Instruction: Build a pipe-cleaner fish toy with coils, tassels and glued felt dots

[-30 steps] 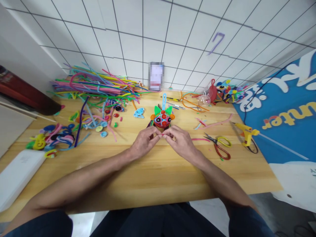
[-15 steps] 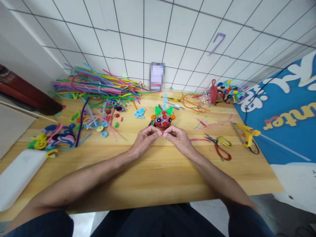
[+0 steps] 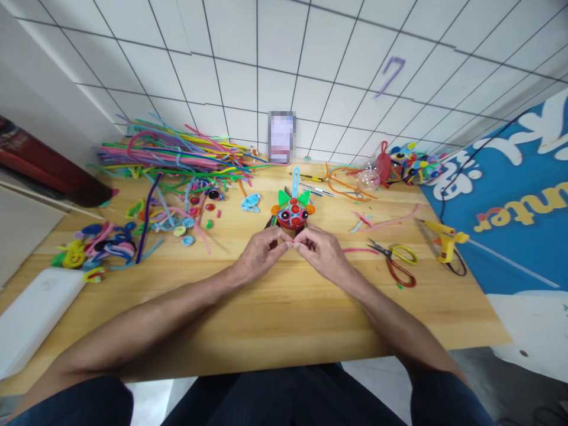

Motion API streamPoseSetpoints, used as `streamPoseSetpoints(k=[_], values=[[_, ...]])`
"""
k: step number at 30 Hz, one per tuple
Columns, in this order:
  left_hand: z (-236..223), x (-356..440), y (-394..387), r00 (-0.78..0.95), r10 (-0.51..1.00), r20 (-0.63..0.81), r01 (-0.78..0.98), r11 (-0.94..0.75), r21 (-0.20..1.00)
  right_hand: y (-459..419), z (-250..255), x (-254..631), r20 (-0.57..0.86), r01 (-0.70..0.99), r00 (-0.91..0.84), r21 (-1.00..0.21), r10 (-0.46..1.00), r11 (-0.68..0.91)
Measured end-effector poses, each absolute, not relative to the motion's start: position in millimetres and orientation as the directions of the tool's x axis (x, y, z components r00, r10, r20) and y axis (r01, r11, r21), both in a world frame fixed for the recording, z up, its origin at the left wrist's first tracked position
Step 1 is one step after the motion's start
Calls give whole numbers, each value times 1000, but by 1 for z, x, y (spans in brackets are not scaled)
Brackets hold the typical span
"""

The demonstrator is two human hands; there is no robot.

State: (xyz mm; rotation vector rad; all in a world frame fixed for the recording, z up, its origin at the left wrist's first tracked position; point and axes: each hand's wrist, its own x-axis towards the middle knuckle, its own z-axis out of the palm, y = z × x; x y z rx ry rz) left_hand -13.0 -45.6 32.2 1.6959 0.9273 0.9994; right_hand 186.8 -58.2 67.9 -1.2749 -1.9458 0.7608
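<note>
My left hand and my right hand meet fingertip to fingertip above the wooden table. Both are pinched closed on a small pink-red piece, mostly hidden by the fingers; it looks like a bit of pipe cleaner. Right behind them stands a colourful pipe-cleaner figure with green pointed ears, orange balls at its sides, dark round eyes and a light-blue loop on top. The hands hide its lower front, and I cannot tell whether they touch it.
Scissors and a yellow glue gun lie on the right. Long pipe cleaners are heaped at the back left, coiled pieces nearer. A phone leans on the wall. A white box is at the left edge.
My hands have drawn slightly down and away from the figure. Less of the pink-red piece shows between the fingertips, and more of the figure's lower front shows. Everything else is the same.
</note>
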Motion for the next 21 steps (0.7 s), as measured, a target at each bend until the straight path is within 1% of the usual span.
streamPoseSetpoints(k=[2,5,9,13,16,19,21], values=[[33,-14,-45,376,906,196,133,-263,956,-54,74,193,106,497,-307,-830,946,254],[32,-13,-47,358,927,112,101,-158,982,-48,76,200,-51,443,-297,-892,954,90],[33,-11,-49,328,944,42,-6,-43,999,-46,70,198,-146,400,-312,-917,939,-9],[36,-7,-51,284,957,-59,-152,105,983,-52,59,187,-141,313,-296,-949,945,-43],[36,-3,-54,249,956,-153,-262,218,940,-58,48,177,-113,238,-249,-970,962,-52],[33,1,-56,217,954,-205,-357,273,893,-62,40,170,-75,160,-187,-986,979,-45],[32,3,-57,191,954,-231,-388,290,875,-64,38,167,-34,95,-146,-995,989,-20]])
